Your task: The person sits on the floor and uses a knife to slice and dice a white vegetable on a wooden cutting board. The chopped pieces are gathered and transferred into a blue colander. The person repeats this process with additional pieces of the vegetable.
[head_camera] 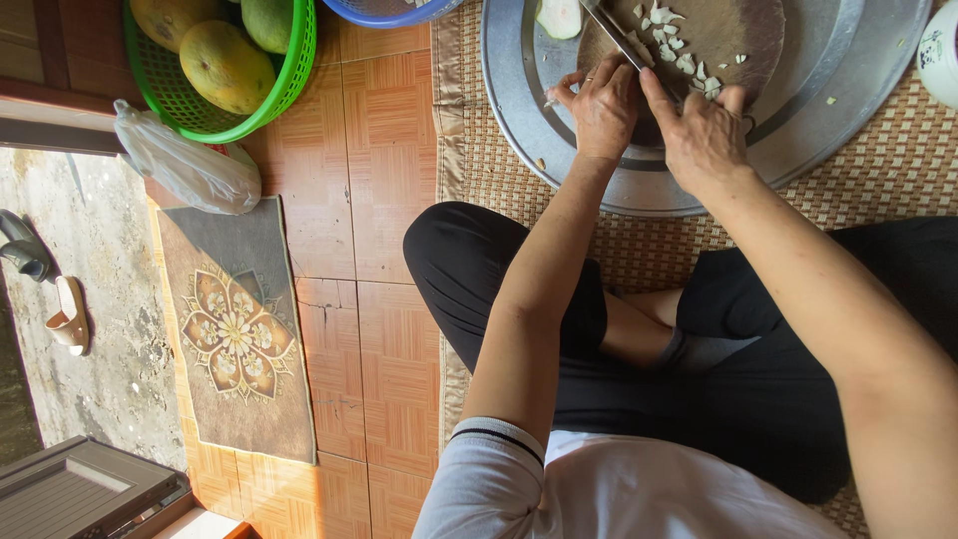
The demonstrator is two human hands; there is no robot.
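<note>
Beside the right hand's [704, 135] grip, the knife [617, 38] slants.

Woven mat [878, 170] on tiled floor [369, 150] — metal tray [519, 110] atop

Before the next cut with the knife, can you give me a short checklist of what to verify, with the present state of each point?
1. Left hand fingers away from the knife blade: cannot tell, the hand is very close to it.
2. Right hand grip on the knife handle: cannot tell, the handle is hidden.
3. Round wooden chopping board lies flat inside the metal tray: ok.
4. Chopped white pieces stay on the board: not ok, a few lie on the tray.
5. Tray rests fully on the woven mat: cannot tell, its top is cut off.
</note>
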